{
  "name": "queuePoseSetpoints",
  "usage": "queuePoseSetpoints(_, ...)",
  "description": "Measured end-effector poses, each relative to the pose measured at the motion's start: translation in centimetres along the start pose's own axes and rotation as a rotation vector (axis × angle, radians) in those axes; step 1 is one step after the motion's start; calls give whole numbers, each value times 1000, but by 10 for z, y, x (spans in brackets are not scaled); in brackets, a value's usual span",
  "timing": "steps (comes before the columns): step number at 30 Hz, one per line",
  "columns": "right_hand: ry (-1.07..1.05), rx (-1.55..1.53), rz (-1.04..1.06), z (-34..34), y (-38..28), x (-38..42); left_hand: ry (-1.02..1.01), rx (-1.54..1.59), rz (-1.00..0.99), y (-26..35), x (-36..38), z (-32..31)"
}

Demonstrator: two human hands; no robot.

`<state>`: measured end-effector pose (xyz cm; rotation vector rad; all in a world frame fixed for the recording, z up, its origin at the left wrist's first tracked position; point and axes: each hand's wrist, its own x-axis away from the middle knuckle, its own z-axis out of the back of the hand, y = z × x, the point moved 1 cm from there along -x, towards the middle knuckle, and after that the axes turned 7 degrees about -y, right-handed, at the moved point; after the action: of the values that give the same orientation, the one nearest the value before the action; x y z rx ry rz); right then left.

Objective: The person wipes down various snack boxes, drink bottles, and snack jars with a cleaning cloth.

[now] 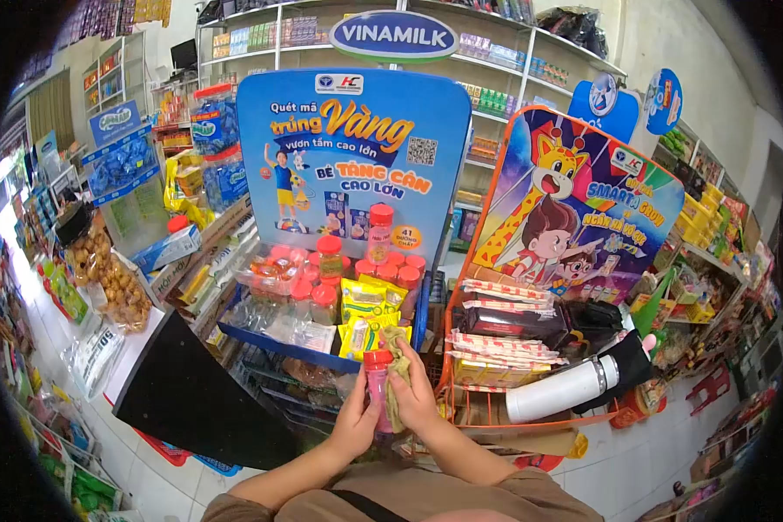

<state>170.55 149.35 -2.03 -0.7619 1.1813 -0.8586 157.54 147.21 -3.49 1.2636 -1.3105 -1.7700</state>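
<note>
Upright in my left hand (357, 420) is a small jar (378, 379) with a red lid and pink contents. My right hand (413, 394) presses a greenish-yellow cloth (395, 365) against the jar's right side. Just beyond my hands, a blue display rack (331, 358) holds yellow packets (363, 300), several red-lidded jars (324, 296) and clear plastic packs. One red-lidded jar (379, 235) stands higher than the others, in front of the blue poster board.
An orange wire rack (451, 383) at the right bears a white bottle (561, 390), striped packets and a dark box. At the left are a black panel (191, 396) and a bag of round brown snacks (113, 278). Stocked shelves stand behind.
</note>
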Motion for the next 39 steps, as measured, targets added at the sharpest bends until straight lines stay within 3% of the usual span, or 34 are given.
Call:
queuePoseSetpoints(2,49,-244,-99,-2,12,1,-11,56,80,-1,5,-1)
queuePoseSetpoints(4,101,-415,-186,0,11,0,-8,-226,-22,-8,5,1)
queuePoseSetpoints(6,173,-374,-154,3,14,-2,-25,-323,-53,-1,3,-1)
queuePoseSetpoints(9,242,-519,-181,7,5,-10,-102,-308,124,-3,12,-8)
queuePoseSetpoints(13,266,-441,-83,9,-7,-19,-144,-370,67,-4,11,-8)
queuePoseSetpoints(16,198,-155,-44,0,14,-6,-124,-322,79,-9,4,3)
queuePoseSetpoints(18,221,18,38,-11,24,5,-37,-445,-57,-3,-2,10)
queuePoseSetpoints(20,197,-60,26,-21,15,13,-25,-446,-100,2,-6,15)
queuePoseSetpoints(26,121,-594,-47,3,-1,-6,-202,-159,52,-16,2,9)
queuePoseSetpoints(28,-11,-891,-109,11,-2,-17,-274,285,156,-12,8,8)
queuePoseSetpoints(29,-80,-864,-145,9,-12,-19,-294,446,162,-12,11,10)
queuePoseSetpoints(31,-20,-777,-66,-2,-10,-17,-324,634,175,-6,11,17)
queuePoseSetpoints(33,72,-680,-14,-14,-3,-6,-167,407,95,-8,3,20)
queuePoseSetpoints(35,4,-558,-192,-22,33,18,-14,30,1,6,-8,27)
queuePoseSetpoints(36,-25,-515,-208,-28,40,28,74,-224,-207,10,-14,29)
queuePoseSetpoints(39,27,-585,-197,-35,38,36,143,-227,-282,6,-12,20)
